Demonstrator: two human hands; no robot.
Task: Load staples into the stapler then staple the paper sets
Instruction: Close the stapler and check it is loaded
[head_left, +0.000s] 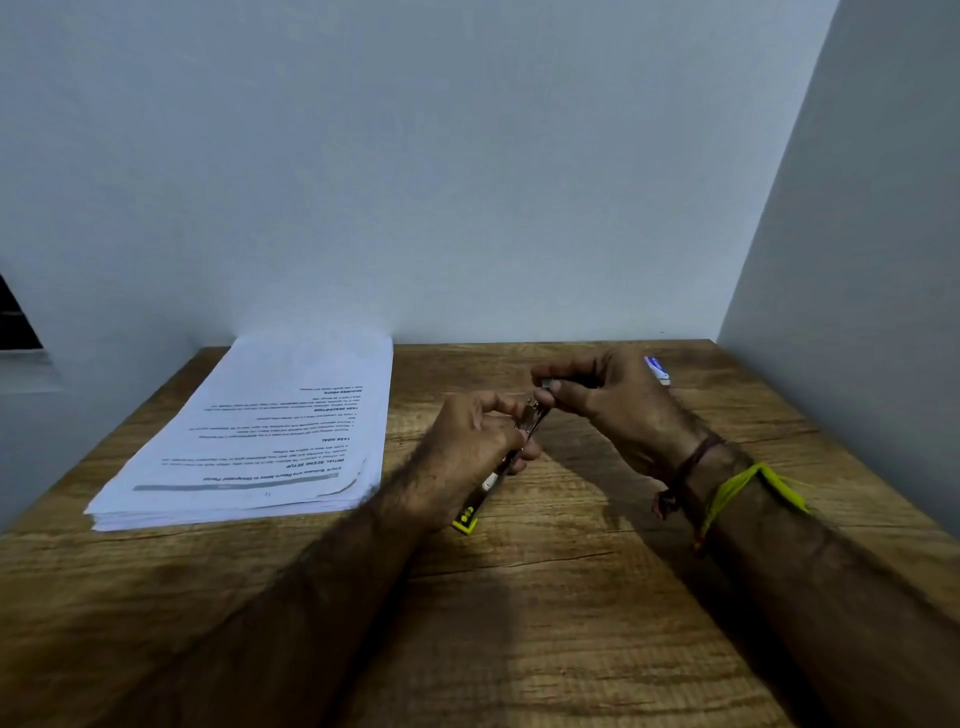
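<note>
While the left hand (470, 431) grips the stapler (501, 467), the right hand (605, 395) pinches staples (546, 384); loading unfinished, papers (260, 431) unstapled.

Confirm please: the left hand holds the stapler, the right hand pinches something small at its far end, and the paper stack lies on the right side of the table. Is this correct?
Not quite. The head view shows the paper stack on the left side of the table, not the right. The rest stands: the left hand holds the stapler, and the right hand pinches something small at its far end.
</note>
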